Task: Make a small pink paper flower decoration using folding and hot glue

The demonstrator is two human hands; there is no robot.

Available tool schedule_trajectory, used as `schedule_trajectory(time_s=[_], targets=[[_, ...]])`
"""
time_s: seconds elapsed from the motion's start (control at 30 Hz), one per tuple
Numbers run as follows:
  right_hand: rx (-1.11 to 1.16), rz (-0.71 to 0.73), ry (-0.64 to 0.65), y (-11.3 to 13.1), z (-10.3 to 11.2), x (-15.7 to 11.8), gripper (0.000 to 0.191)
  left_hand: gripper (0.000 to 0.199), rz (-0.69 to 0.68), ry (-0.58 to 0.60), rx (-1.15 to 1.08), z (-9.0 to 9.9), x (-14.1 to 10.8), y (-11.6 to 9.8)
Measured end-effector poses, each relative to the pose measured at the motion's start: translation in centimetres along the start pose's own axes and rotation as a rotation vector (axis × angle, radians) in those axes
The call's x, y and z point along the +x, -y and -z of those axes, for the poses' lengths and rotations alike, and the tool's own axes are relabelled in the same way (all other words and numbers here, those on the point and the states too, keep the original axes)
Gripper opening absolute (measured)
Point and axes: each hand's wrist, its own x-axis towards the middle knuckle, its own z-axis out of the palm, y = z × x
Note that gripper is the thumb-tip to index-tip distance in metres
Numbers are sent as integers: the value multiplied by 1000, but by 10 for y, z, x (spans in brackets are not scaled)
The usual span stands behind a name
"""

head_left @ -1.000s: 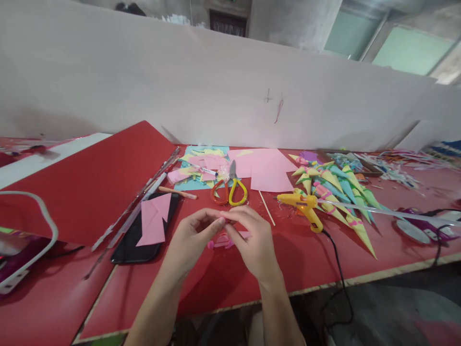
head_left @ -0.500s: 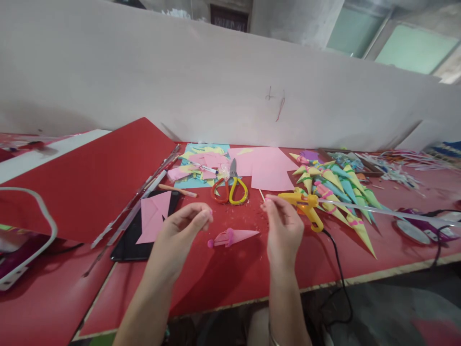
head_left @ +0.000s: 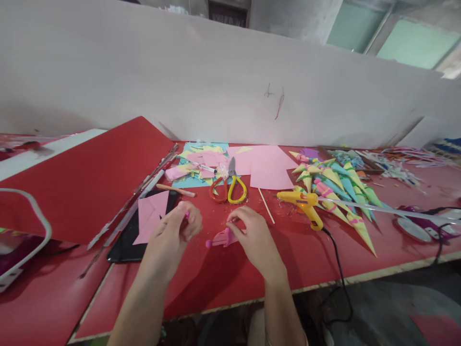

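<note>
A small magenta-pink piece (head_left: 186, 215) shows between the curled thumb and fingers of my left hand (head_left: 176, 228), raised at the left of the work spot. My right hand (head_left: 254, 238) reaches over a pink paper cone (head_left: 219, 238) lying flat on the table. Its thumb and forefinger are pinched at the cone's fuzzy pink band, and whether they grip the band or something tiny is unclear. A round pink pompom (head_left: 208, 243) sits at the cone's left end, while the hand covers its pointed end. A thin wooden stick (head_left: 266, 206) lies just beyond my right hand.
Scissors (head_left: 228, 187) with red and yellow handles lie behind the hands. A yellow glue gun (head_left: 302, 204) rests at right, beside a pile of decorated paper cones (head_left: 338, 187). Pink sheets (head_left: 272, 170) lie farther back. A black tablet-like slab (head_left: 124, 247) and red board (head_left: 90, 178) are left.
My right hand has moved left and down from beside the glue gun to the pink cone, uncovering the wooden stick. My left hand has drawn slightly left and curled more.
</note>
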Motion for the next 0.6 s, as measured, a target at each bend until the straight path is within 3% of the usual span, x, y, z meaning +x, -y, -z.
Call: schedule_trajectory(time_s=[0.13, 0.3, 0.47, 0.6], targets=[[77, 1, -35, -1, 6, -1, 9, 30, 47, -10, 13, -3, 0, 2], [32, 23, -14, -1, 14, -2, 28, 3, 107, -81, -108, -3, 4, 3], [-133, -69, 128, -7, 17, -9, 29, 12, 95, -47, -314, 4, 8, 2], [-332, -157, 275, -8, 15, -17, 50, 15, 114, -36, -316, 6, 8, 4]])
